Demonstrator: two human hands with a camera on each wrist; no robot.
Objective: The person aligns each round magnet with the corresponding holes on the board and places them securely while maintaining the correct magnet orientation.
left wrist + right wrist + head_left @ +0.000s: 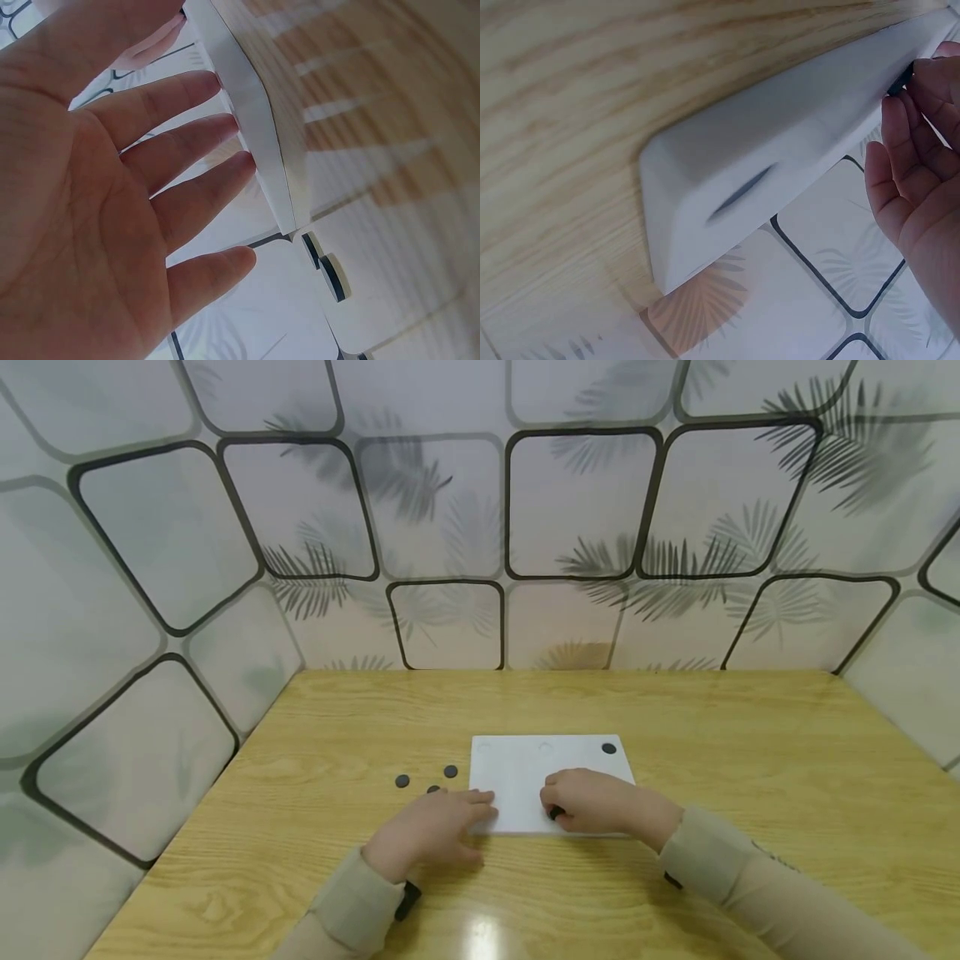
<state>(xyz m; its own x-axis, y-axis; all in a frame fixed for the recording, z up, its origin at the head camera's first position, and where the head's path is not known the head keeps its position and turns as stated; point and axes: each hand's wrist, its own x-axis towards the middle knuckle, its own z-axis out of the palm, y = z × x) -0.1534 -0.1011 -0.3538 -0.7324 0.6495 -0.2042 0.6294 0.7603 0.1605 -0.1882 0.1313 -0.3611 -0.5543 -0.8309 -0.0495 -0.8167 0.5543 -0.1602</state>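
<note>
White board [525,777] lies flat on wooden table [750,760], approx. centre, near front edge. L hand [431,831]: fingers straight, tips touching board's left edge; grasps nothing. R hand [592,802]: rests on board's near part, fingertips pinching a black disc [556,813]. One more disc [609,748] sits at board's far right corner. Three loose discs [450,771] lie on table just left of board.

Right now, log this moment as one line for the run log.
left hand: flat, fingertips at white board edge | right hand: pinching black disc on board | loose discs left of board
</note>
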